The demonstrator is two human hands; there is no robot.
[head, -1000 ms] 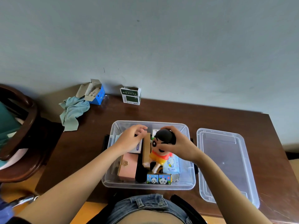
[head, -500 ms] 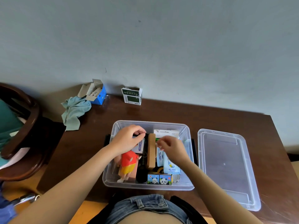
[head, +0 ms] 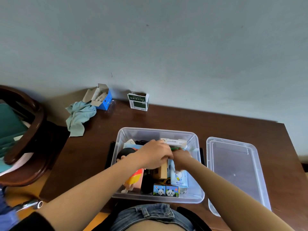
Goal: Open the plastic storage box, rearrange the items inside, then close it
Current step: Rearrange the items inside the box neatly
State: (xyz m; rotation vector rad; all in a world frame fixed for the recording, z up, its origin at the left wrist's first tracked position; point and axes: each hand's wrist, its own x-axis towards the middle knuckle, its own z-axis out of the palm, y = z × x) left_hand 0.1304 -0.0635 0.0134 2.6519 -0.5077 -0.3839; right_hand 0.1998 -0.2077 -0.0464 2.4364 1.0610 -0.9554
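My hands met over the middle of the clear plastic storage box (head: 194,140), which sat open on the dark wooden table (head: 166,117) with its lid (head: 233,172) lying flat well to the right of my fingers. The far strip of the box beyond my knuckles held a white carton (head: 175,142), and only a thin gap showed between it and the back wall. My left hand (head: 154,155) reached in from the left, fingers curled down over the top of an upright brown cardboard box (head: 163,170); whether they actually gripped it I could not tell, since the fingertips were hidden. My right hand (head: 181,158) came in low from the right, its fingers bent down among the items above a pale blue wet wipes pack (head: 179,178); what they held, if anything, was covered. Under my left wrist lay a cartoon boy doll (head: 126,155), head toward the left wall, mostly hidden by my forearm. Nearer me than my fingers stood two panda cubes (head: 165,191) against the front wall. Beyond the box, by the wall, were a green-and-white carton (head: 138,101), a blue box (head: 103,99) and a teal cloth (head: 80,117).
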